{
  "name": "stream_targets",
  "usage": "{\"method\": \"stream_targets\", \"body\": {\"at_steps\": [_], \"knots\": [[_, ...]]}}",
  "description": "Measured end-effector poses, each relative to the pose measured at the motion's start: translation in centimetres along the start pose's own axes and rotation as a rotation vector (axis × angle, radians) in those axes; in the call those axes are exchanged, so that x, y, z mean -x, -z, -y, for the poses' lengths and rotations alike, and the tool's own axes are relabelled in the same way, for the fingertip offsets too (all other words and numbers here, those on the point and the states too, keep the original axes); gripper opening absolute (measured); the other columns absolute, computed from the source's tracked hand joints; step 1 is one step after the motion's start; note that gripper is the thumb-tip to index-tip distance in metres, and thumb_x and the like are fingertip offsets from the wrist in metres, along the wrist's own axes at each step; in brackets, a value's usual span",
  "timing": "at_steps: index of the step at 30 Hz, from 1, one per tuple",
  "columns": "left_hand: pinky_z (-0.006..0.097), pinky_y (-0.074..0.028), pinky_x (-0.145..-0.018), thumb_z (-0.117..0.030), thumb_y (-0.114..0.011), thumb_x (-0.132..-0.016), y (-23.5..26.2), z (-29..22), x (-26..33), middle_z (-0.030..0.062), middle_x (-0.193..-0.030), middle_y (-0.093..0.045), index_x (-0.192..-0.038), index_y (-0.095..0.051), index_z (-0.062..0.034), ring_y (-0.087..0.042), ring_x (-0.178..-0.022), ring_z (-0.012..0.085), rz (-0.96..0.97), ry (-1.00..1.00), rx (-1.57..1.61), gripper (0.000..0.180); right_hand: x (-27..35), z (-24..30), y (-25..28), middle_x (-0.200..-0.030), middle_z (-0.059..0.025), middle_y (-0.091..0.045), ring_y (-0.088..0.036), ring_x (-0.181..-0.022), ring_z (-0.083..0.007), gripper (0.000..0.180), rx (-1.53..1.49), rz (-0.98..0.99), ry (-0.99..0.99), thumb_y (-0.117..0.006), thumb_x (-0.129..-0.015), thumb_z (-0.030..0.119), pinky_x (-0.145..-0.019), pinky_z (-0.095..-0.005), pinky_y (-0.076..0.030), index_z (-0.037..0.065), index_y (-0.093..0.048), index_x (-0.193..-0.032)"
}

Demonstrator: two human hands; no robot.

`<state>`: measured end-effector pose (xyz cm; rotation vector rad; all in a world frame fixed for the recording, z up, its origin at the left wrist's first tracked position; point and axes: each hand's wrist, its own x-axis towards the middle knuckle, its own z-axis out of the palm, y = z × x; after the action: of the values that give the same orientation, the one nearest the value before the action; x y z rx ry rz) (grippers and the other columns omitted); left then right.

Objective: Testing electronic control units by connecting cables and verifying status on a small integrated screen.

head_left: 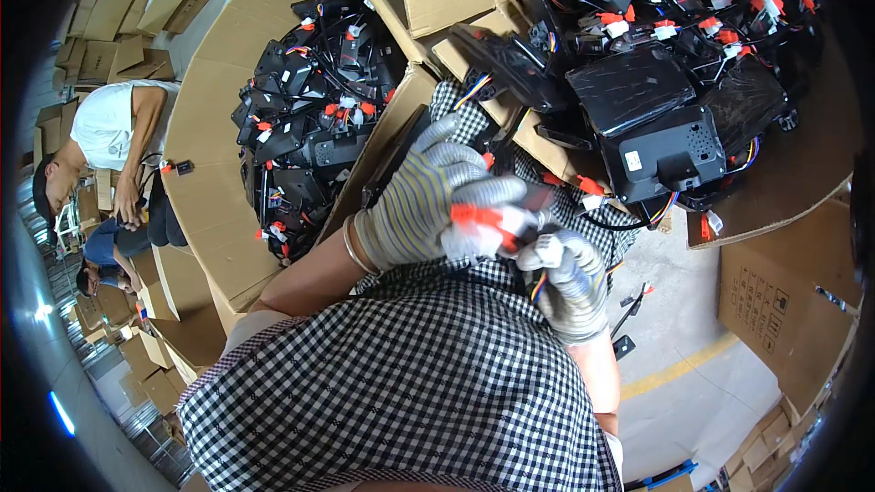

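Both my hands wear striped knit gloves and meet over my lap. My left hand (pixel 424 191) is closed round a red-and-white plug connector (pixel 483 221), its fingers pointing right. Close beside it, my right hand (pixel 572 284) is pinched on a multicoloured wire lead (pixel 540 286), which comes out below its fingertips. A small dark part between the hands is smeared by motion, so its kind does not show. To the upper right lie many black plastic electronic units (pixel 661 159) with coloured wires and red-and-white plugs.
A big cardboard box (pixel 214 137) on the left holds more black units. Another open carton (pixel 802 191) borders the right pile. A loose black cable (pixel 629 310) lies on the floor. Two people (pixel 118 123) sit at the far left among stacked cartons (pixel 109 23).
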<state>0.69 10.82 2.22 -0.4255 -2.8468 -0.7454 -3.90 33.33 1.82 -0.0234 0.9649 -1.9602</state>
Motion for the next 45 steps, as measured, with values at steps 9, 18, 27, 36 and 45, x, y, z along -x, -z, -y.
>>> {"method": "stream_targets", "body": {"at_steps": [9, 18, 27, 36, 45], "knots": [[0.041, -0.039, -0.092, -0.025, -0.064, -0.075, -2.0, 1.3, 1.6, 0.0089, -0.094, -0.055, -0.096, -0.054, -0.0062, -0.053, -0.090, 0.0289, -0.125, 0.298, 0.560, 0.030, -1.0, 2.8, -0.3, -0.065, -0.0007, -0.058, -0.047, -0.051, -0.0065, 0.029, 0.556, -0.187, 0.076, -0.057, -0.091, 0.028, -0.050, -0.0216, -0.038, 0.002, -0.062, -0.078], [0.041, -0.038, -0.086, -0.036, -0.068, -0.069, -1.4, 1.7, 2.3, 0.0065, -0.093, -0.054, -0.105, -0.061, -0.0174, -0.051, -0.089, 0.0270, 0.015, 0.026, 0.017, 0.041, -4.1, 3.3, -0.4, -0.063, -0.0004, -0.059, -0.041, -0.048, -0.0037, 0.031, 0.371, -0.023, -0.234, -0.059, -0.089, 0.029, -0.044, -0.0189, -0.030, 0.001, -0.066, -0.080], [0.039, -0.038, -0.088, -0.042, -0.064, -0.066, -1.3, -0.6, 1.5, -0.0013, -0.084, -0.055, -0.102, -0.067, -0.0197, -0.052, -0.082, 0.0196, -0.107, 0.067, -0.261, 0.042, -2.0, 0.3, -2.2, -0.052, 0.0042, -0.047, -0.035, -0.046, -0.0028, 0.034, 0.430, -0.260, -0.136, -0.057, -0.091, 0.033, -0.045, -0.0190, -0.026, 0.003, -0.066, -0.078], [0.036, -0.040, -0.073, -0.037, -0.065, -0.070, -1.5, 0.6, 3.4, -0.0028, -0.073, -0.054, -0.101, -0.064, -0.0177, -0.052, -0.074, 0.0199, -0.049, -0.064, -0.134, 0.037, -2.5, -0.5, -0.3, -0.062, -0.0026, -0.062, -0.041, -0.042, -0.0033, 0.031, 0.071, 0.026, -0.412, -0.062, -0.085, 0.028, -0.040, -0.0179, -0.028, -0.002, -0.067, -0.078], [0.037, -0.041, -0.070, -0.033, -0.071, -0.066, -0.2, -1.3, 7.9, 0.0011, -0.070, -0.053, -0.100, -0.061, -0.0157, -0.054, -0.070, 0.0213, 0.101, 0.048, 0.057, 0.040, -3.1, -3.9, -0.2, -0.072, 0.0047, -0.056, -0.041, -0.057, 0.0003, 0.029, 0.196, 0.407, -0.387, -0.066, -0.084, 0.030, -0.050, -0.0148, -0.032, 0.001, -0.065, -0.092]]}}
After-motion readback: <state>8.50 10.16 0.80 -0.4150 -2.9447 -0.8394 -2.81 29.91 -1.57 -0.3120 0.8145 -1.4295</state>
